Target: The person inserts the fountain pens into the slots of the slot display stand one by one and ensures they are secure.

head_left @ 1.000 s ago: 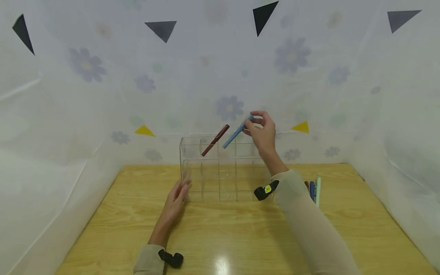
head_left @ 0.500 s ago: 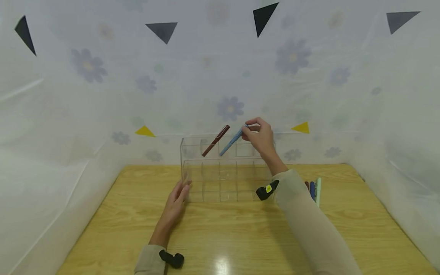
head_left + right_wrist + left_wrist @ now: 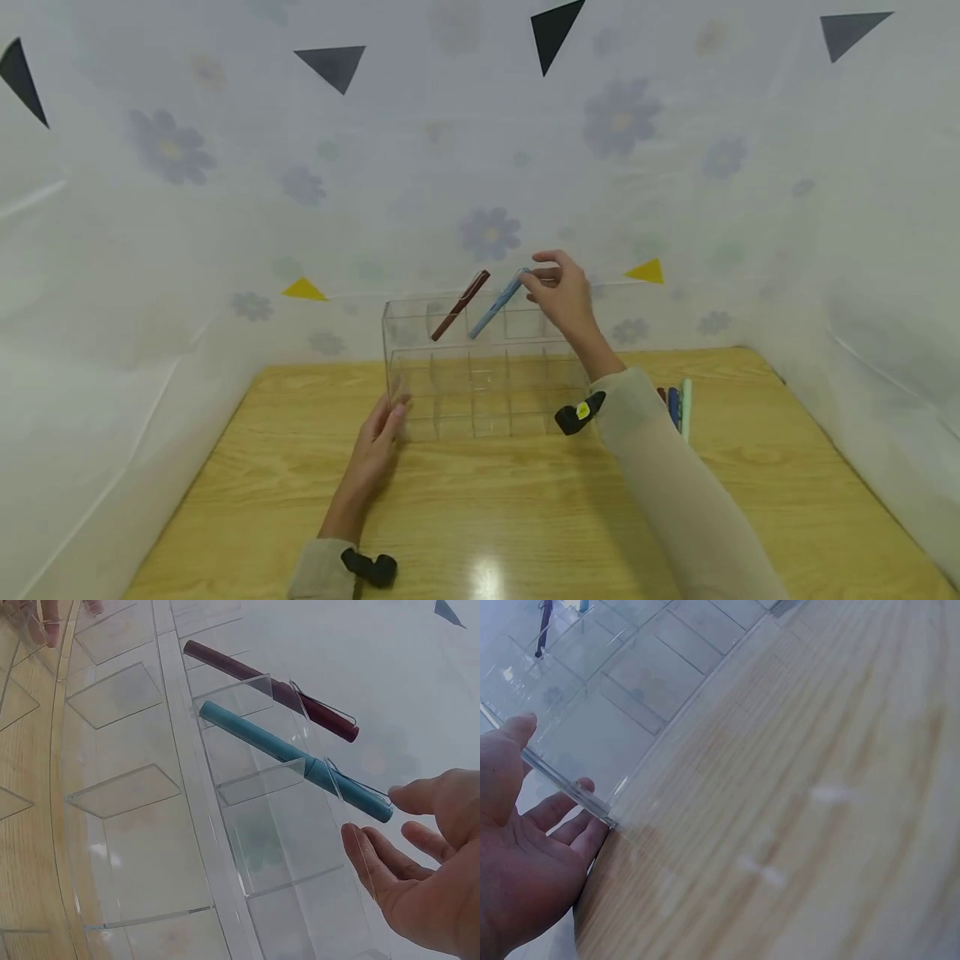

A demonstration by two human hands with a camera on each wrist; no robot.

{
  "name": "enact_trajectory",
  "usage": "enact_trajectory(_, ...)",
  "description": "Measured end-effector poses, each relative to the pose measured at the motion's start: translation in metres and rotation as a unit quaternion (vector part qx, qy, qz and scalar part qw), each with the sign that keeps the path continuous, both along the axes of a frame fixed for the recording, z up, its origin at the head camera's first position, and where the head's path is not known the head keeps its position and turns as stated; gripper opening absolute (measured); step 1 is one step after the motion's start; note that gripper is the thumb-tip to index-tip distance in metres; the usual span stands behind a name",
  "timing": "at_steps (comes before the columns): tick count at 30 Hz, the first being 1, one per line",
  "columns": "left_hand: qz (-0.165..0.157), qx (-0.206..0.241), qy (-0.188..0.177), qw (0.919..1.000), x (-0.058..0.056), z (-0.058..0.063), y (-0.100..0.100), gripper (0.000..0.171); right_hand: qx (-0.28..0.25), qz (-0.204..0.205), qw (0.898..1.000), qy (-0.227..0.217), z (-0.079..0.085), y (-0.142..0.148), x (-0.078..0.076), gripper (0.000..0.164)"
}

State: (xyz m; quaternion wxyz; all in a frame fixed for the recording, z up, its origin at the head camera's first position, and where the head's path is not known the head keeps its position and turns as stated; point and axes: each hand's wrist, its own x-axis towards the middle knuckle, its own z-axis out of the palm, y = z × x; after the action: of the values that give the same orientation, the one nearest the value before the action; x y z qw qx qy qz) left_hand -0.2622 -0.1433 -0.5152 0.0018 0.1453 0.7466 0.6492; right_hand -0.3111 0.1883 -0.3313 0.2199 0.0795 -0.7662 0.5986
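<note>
So, my right fingers (image 3: pixel 375 862) were loose around the capped end of the blue pen (image 3: pixel 495 308), not gripping it; thumb tip was right by the clip, couldn't tell if it actually touched. The pen leaned in the upper row of the clear rack (image 3: pixel 386 333), clip end poking out above the rack, just right of the dark red pen (image 3: pixel 459 308). My left fingers (image 3: pixel 551 812) had the rack's left wall, thumb in front. Pen looked light, stiff and probably kinda slick, so I figured pinching the cap by the clip was the best hold. Rack seemed rigid but scratchable, maybe light enough to skid on the bench (image 3: pixel 465 500), so low on its side wall made sense. More pens (image 3: pixel 687 408) sat right of the rack.
</note>
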Motion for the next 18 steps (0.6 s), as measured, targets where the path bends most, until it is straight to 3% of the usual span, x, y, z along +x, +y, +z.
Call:
enact_trajectory(4,0.000,-0.002,-0.003,1.0000,0.000,0.000,0.000,0.055,-0.031,0.000,0.999,0.022,0.001,0.008,0.015,0.042)
enact_trajectory(10,-0.009,-0.011,0.001,0.9999,-0.002,0.000,0.005,0.055,-0.029,-0.003,0.999,0.044,0.003,0.031,0.046,0.038)
enact_trajectory(18,-0.014,-0.016,0.006,0.9998,-0.005,0.003,0.011,0.055,-0.029,-0.052,0.997,0.045,-0.009,0.073,0.095,0.036)
